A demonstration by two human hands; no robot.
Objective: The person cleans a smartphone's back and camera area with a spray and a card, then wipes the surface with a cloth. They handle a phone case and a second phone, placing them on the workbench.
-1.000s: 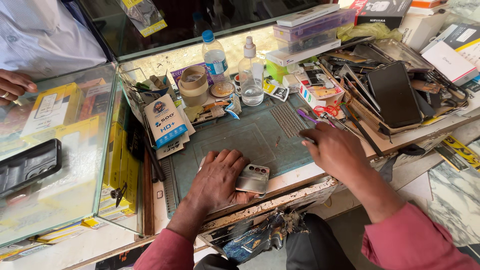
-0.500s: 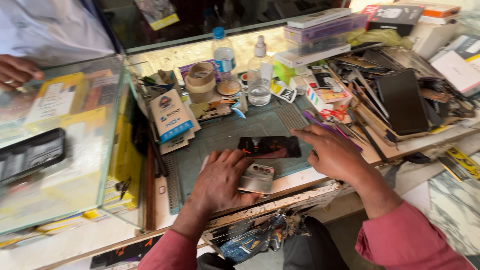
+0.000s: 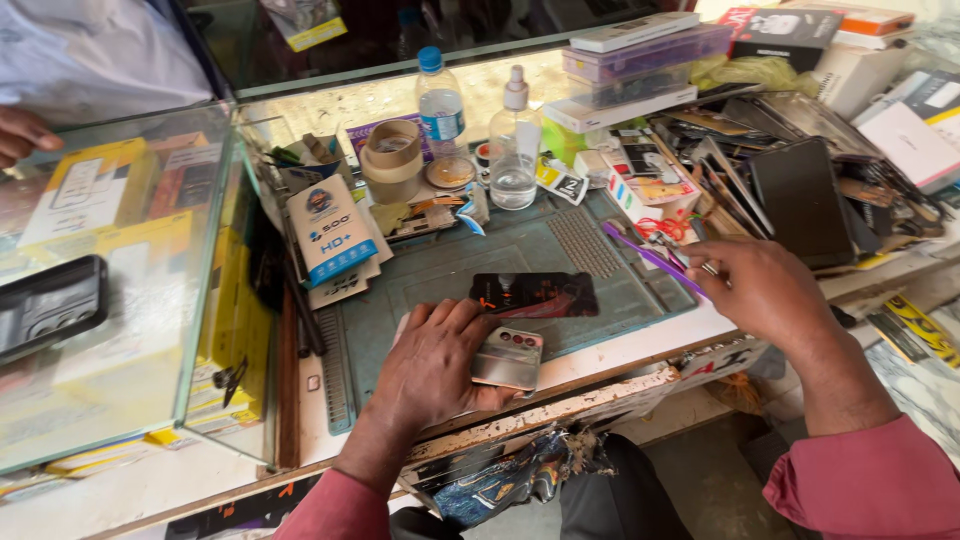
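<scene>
Two hands are working over the green mat [image 3: 520, 270]. Left hand [image 3: 440, 360] is lying curled over a silver phone [image 3: 508, 358], camera side up, pinning it at the mat's 6 o'clock edge. Right hand [image 3: 765, 290] is closing on thin purple tweezers [image 3: 650, 258] at 3 o'clock. A dark screen protector [image 3: 535, 295] is lying just above the phone. Judged step: fitting the protector; lifting it will call for a fine pinch. Clear spray bottle [image 3: 514, 160] is holding little liquid; water bottle [image 3: 440, 100], at 12 o'clock, contents unclear.
</scene>
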